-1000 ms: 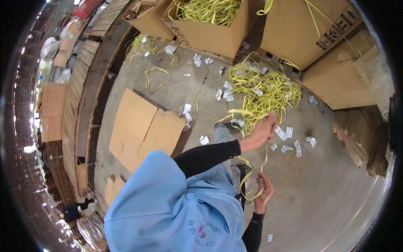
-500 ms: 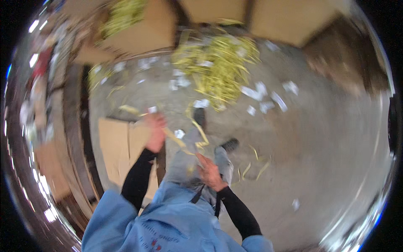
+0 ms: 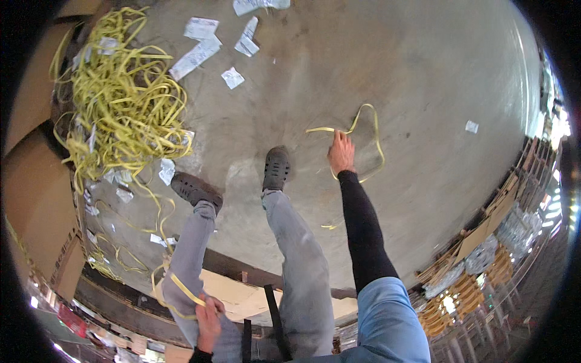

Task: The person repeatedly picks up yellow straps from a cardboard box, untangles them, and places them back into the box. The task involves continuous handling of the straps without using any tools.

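Right hand (image 3: pixel 341 152) grips yellow strap (image 3: pixel 369 136) on open concrete floor (image 3: pixel 436 78)

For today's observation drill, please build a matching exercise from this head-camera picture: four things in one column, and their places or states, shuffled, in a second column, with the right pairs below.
Things
1. right hand
2. left hand
3. yellow strap pile
4. paper slips

Places or states
A. heaped at the upper left, beside cardboard boxes
B. low in the picture, against the grey trouser leg, gripping yellow straps
C. scattered flat on the concrete floor near the top
D. stretched out to a single looped yellow strap on the floor

Pairs: 1-D, 2-B, 3-A, 4-C
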